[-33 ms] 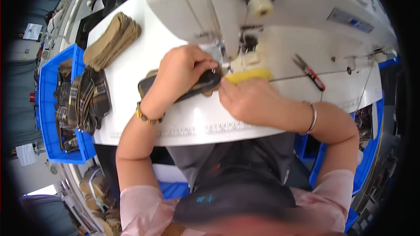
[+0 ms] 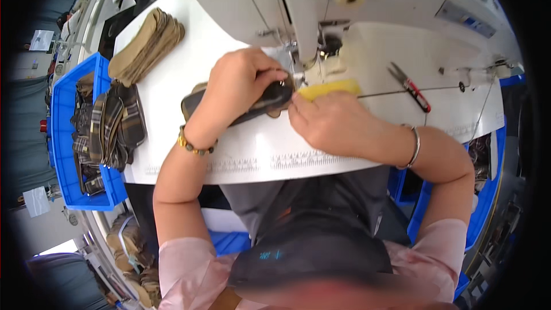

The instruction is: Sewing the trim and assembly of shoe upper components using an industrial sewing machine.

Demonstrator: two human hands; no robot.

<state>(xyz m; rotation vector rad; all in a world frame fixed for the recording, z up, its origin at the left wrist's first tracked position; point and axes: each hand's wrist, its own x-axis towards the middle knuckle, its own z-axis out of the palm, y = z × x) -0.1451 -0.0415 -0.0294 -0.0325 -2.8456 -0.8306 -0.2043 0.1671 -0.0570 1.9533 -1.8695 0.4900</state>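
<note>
A long dark plaid fabric piece (image 2: 244,116) with rounded ends and tan layers at its edge lies tilted on the white table, its far end close to the sewing machine's needle area (image 2: 301,72). My left hand (image 2: 244,83) is closed on it, thumb and fingers pinching the upper edge near that end. Beside the same end is my right hand (image 2: 330,123), its fingers bent together against the piece's tip. A flat yellow strip (image 2: 330,88) lies just beyond the right fingers and partly under them. The fingers hide the exact contact there.
The white sewing machine (image 2: 402,0) spans the far side. Red-handled thread snips (image 2: 410,87) lie right of the yellow strip. A stack of tan sole-shaped pieces (image 2: 146,46) sits at the far left, with plaid pieces (image 2: 117,126) hanging over a blue bin (image 2: 60,155). Another blue bin (image 2: 481,195) stands right.
The whole view has shifted slightly, with the machine sitting higher in the picture. Both hands keep nearly the same place and grip at the fabric piece.
</note>
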